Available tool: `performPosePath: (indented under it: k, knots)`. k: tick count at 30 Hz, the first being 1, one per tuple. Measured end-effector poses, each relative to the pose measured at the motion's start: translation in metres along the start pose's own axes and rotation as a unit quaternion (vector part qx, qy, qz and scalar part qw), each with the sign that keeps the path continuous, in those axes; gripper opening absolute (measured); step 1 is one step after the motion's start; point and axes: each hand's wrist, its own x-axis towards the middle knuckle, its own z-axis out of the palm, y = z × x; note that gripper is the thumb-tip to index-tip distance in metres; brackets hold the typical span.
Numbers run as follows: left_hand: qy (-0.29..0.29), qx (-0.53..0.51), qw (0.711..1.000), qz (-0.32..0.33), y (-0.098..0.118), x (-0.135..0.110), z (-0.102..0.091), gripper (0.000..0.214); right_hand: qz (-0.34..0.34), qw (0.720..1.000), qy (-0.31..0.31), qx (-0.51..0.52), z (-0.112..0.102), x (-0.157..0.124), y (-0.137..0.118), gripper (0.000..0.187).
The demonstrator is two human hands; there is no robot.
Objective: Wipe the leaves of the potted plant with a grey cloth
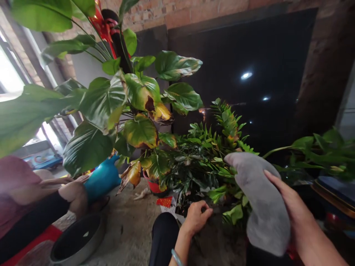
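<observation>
Cloth (262, 199), grey and soft, lies draped over the right hand (291, 210), whose fingers curl around its edge and hold it up against the small leafy plant (210, 162). Left hand (195, 218) is loosely closed, fingers bent at the plant's base. Behind stands a big-leaved plant (116, 107); another person (36, 199) crouches beside a metal basin (79, 240).

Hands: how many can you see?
3. Left hand low in the middle by the leafy plant, right hand holding the grey cloth, another person's hand at left.
</observation>
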Motion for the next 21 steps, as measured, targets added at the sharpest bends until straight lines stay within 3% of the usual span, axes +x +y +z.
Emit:
performPosePath:
  k: [3, 5, 7, 9, 11, 13, 14, 15, 17, 19, 21]
  knots:
    - [0.008, -0.023, 1.000, -0.004, 0.003, -0.001, -0.001, 0.015, 0.049, 0.998, 0.022, 0.032, 0.014, 0.012, 0.012, 0.008]
    - [0.033, -0.076, 0.997, -0.006, 0.004, -0.003, -0.007, 0.011, 0.090, 0.996, 0.001, -0.008, 0.011, 0.017, 0.043, 0.009]
    - [0.058, -0.201, 0.978, -0.013, 0.005, -0.006, -0.018, 0.013, 0.111, 0.992, -0.024, -0.062, -0.002, 0.016, 0.077, 0.017]
    - [0.090, -0.391, 0.916, 0.001, 0.003, -0.008, -0.035, 0.026, 0.086, 0.986, -0.024, -0.143, -0.016, 0.010, 0.099, 0.022]
    - [0.168, -0.553, 0.816, 0.018, -0.002, -0.009, -0.052, 0.034, 0.044, 0.978, -0.014, -0.202, -0.025, 0.002, 0.098, 0.024]
    - [0.296, -0.605, 0.740, 0.007, -0.011, -0.007, -0.063, 0.033, 0.010, 0.978, 0.011, -0.208, -0.022, -0.007, 0.079, 0.029]
    - [0.353, -0.590, 0.726, -0.016, -0.015, -0.006, -0.066, 0.030, 0.004, 0.981, 0.027, -0.190, -0.016, -0.010, 0.066, 0.034]
    - [0.392, -0.560, 0.729, -0.042, -0.020, -0.004, -0.066, 0.027, 0.008, 0.986, 0.035, -0.162, -0.007, -0.013, 0.052, 0.041]
    - [0.405, -0.476, 0.777, -0.077, -0.028, 0.001, -0.059, 0.026, 0.034, 0.995, 0.022, -0.096, 0.015, -0.015, 0.032, 0.051]
    - [0.368, -0.394, 0.838, -0.086, -0.033, 0.005, -0.047, 0.024, 0.072, 0.996, -0.009, -0.050, 0.037, -0.015, 0.029, 0.051]
    - [0.318, -0.347, 0.877, -0.099, -0.036, 0.008, -0.037, 0.022, 0.131, 0.990, -0.045, -0.032, 0.051, -0.013, 0.043, 0.045]
